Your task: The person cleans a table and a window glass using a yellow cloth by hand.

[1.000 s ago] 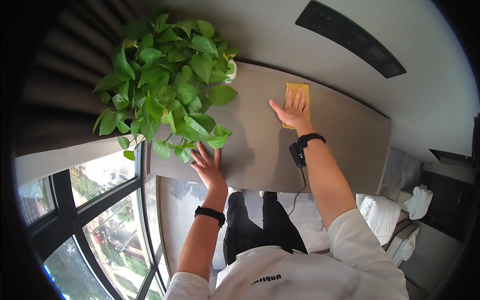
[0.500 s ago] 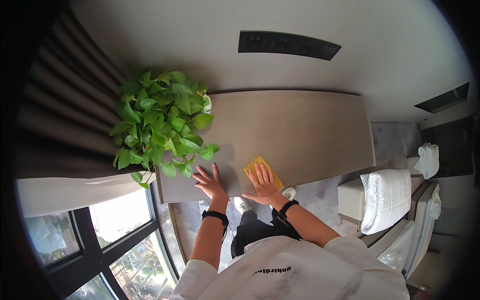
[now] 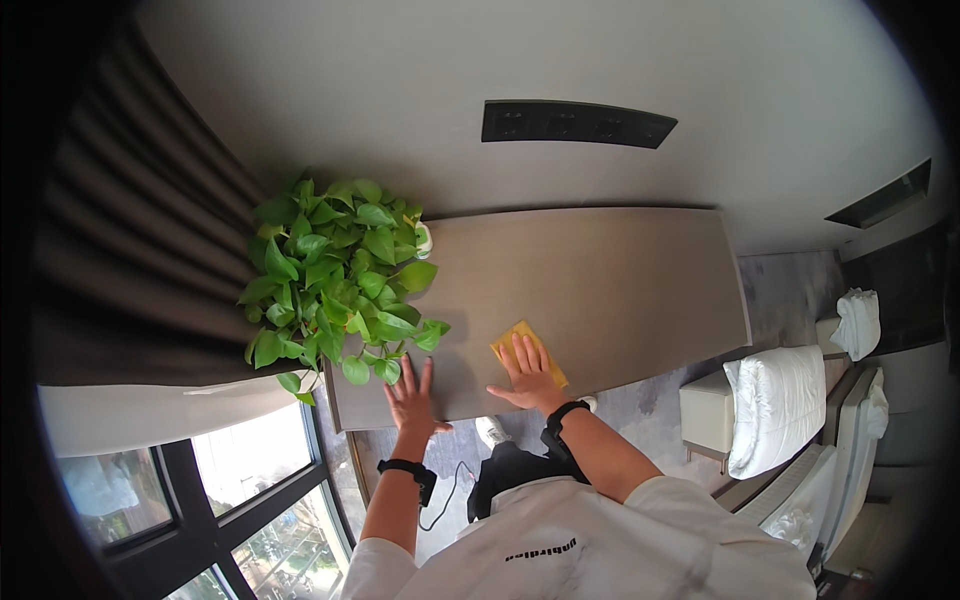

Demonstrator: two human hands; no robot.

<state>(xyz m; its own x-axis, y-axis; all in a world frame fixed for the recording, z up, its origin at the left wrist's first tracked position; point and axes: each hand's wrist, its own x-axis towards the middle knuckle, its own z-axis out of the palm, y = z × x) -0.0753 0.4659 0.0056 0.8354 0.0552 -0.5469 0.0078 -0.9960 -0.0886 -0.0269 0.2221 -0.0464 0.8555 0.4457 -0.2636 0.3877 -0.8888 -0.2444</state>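
My right hand (image 3: 528,378) lies flat with fingers spread on a folded yellow cloth (image 3: 512,337), pressing it to the brown tabletop (image 3: 610,290) near the front edge. My left hand (image 3: 411,402) rests on the table at its front left, fingers stretched forward and apart, holding nothing. Its fingertips are next to the lowest leaves of a bushy green potted plant (image 3: 345,275). A bit of a white pot (image 3: 424,240) shows at the plant's right side; the leaves hide the rest. Both my wrists carry black straps.
Behind the table, a black socket panel (image 3: 578,124) is set in the wall. A dark curtain (image 3: 150,270) and a window (image 3: 250,450) are at the left. On the right, a white quilt (image 3: 775,410) covers part of a bench. A thin cable (image 3: 447,500) lies on the floor.
The view has shifted, so the table sits lower in the picture. My left hand has turned and its fingers are closer to the leaves. My right hand stays on the cloth.
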